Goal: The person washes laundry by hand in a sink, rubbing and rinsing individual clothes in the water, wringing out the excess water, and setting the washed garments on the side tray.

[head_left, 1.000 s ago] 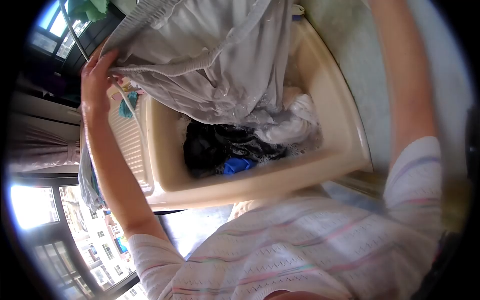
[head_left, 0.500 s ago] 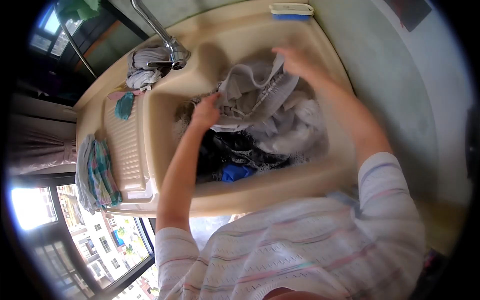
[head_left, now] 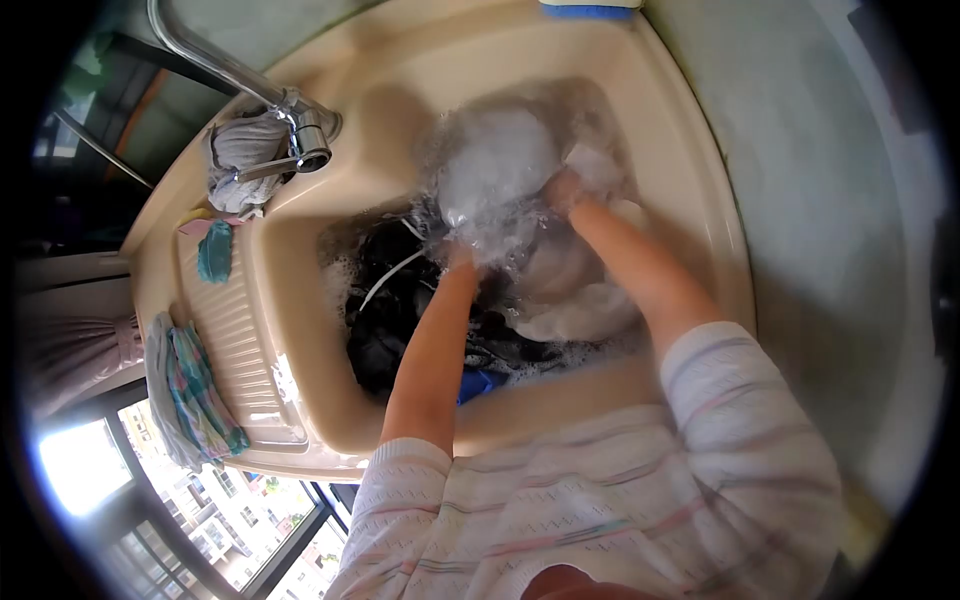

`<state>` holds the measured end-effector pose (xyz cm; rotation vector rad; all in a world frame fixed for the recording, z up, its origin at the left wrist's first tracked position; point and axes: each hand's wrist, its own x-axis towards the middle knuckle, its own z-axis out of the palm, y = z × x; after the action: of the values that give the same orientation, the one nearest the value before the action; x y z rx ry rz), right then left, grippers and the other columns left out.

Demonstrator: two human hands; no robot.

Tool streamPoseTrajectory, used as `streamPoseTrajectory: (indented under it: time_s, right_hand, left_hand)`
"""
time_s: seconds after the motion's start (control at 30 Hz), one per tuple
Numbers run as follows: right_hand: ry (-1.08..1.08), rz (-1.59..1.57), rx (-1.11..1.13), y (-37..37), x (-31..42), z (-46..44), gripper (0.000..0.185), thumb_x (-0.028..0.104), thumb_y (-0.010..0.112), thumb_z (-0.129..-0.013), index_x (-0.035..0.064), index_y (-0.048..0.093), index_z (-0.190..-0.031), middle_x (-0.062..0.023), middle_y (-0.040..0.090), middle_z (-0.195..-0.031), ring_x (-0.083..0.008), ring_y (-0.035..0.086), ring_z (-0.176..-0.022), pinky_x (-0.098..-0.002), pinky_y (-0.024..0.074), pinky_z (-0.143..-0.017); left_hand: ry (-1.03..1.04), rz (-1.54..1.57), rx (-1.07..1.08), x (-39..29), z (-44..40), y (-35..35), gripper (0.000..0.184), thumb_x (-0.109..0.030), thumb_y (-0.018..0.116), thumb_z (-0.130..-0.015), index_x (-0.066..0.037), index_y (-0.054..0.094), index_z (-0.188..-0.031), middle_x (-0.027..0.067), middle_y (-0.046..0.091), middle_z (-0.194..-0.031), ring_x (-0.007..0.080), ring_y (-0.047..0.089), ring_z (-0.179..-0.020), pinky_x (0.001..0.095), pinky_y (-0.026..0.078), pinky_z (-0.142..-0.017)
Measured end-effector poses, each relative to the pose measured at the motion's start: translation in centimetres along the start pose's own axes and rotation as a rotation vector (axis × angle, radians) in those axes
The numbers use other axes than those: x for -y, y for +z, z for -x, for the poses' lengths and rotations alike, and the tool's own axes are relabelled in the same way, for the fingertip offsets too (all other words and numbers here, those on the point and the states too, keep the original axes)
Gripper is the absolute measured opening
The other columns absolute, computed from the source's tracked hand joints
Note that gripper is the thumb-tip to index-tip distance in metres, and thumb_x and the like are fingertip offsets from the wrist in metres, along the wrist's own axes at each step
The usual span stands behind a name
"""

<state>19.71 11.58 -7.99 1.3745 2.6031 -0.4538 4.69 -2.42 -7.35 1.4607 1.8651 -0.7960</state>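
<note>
A pale grey garment point(head_left: 500, 155) bulges up out of the soapy water, swollen and wet. At its near edge my left hand point(head_left: 463, 258) is closed on it, fingers mostly lost in splash and foam. On the far right side of the bulge, my right hand point(head_left: 566, 192) is also closed on the garment, its fingertips under water. Dark clothes point(head_left: 385, 335) soak to the left of my hands, with a white cord point(head_left: 392, 275) lying across them. A blue cloth point(head_left: 480, 385) shows beside my left forearm. Whitish laundry point(head_left: 580, 312) lies below my right wrist.
The beige sink point(head_left: 690, 210) surrounds the laundry. A chrome faucet point(head_left: 310, 140) reaches over its left rim, near a grey cloth point(head_left: 245, 150). On the ribbed washboard point(head_left: 240, 330) side are a teal cloth point(head_left: 214, 252) and a checked cloth point(head_left: 200, 385). A blue-bristled brush point(head_left: 590, 11) sits at the back.
The garment's waistband, held up and spread between my hands before, has gone down into the water, and the fabric has puffed up. My hands have moved closer together; water splashes. The view has shifted.
</note>
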Motion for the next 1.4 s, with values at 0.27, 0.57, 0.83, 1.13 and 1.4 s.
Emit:
streamPoseTrajectory:
  time_s: [0.27,0.57,0.83,1.13,1.4]
  right_hand:
    - [0.096,-0.475,0.106,-16.7,-1.7,2.5,0.036,0.0,0.041,-0.07,0.0082,0.061,-0.1,-0.0125,0.062,-0.087,-0.0211,0.062,-0.06,-0.0309,0.0474,-0.041]
    - [-0.128,-0.929,-0.272,-33.8,1.5,8.4,0.033,0.003,0.049,-0.073,0.0042,0.057,-0.105,-0.0093,0.059,-0.077,-0.0191,0.056,-0.06,-0.0305,0.0465,-0.052]
    - [-0.715,-0.834,0.053,-25.7,14.9,9.9,0.048,-0.002,0.054,-0.066,0.0083,0.056,-0.113,-0.0089,0.058,-0.091,-0.0133,0.053,-0.081,-0.0268,0.0437,-0.07]
    - [-0.188,-0.223,-0.1,-4.6,-3.1,3.8,0.049,0.026,0.053,-0.079,0.0047,0.046,-0.122,-0.0179,0.047,-0.122,-0.0336,0.047,-0.112,-0.0406,0.0401,-0.092]
    - [-0.43,0.553,0.908,-6.2,1.7,10.0,0.033,0.013,0.055,-0.074,0.001,0.058,-0.104,-0.0171,0.058,-0.107,-0.0302,0.059,-0.094,-0.0404,0.0488,-0.08]
  left_hand:
    - [0.207,0.694,-0.626,8.6,9.2,-3.5,0.03,-0.001,0.051,-0.066,-0.012,0.067,-0.089,0.0131,0.065,-0.082,0.0255,0.063,-0.076,0.0354,0.05,-0.069]
    - [0.522,1.407,-0.486,14.1,24.6,-5.4,0.054,0.004,0.045,-0.064,0.001,0.049,-0.117,0.0145,0.058,-0.1,0.019,0.058,-0.085,0.0265,0.047,-0.072]
    - [0.625,1.144,-0.998,2.9,19.9,-9.6,0.052,-0.017,0.072,-0.067,0.002,0.051,-0.111,0.0098,0.058,-0.097,0.0176,0.052,-0.087,0.0316,0.042,-0.079]
    - [0.53,2.105,-0.705,13.1,21.1,-3.8,0.051,-0.004,0.057,-0.059,0.0,0.05,-0.11,0.0111,0.056,-0.104,0.0255,0.054,-0.096,0.038,0.044,-0.086]
    - [0.787,2.061,-0.816,17.4,23.2,-0.3,0.074,-0.007,0.061,-0.052,0.0,0.041,-0.123,0.0111,0.05,-0.118,0.0292,0.044,-0.114,0.0415,0.033,-0.099]
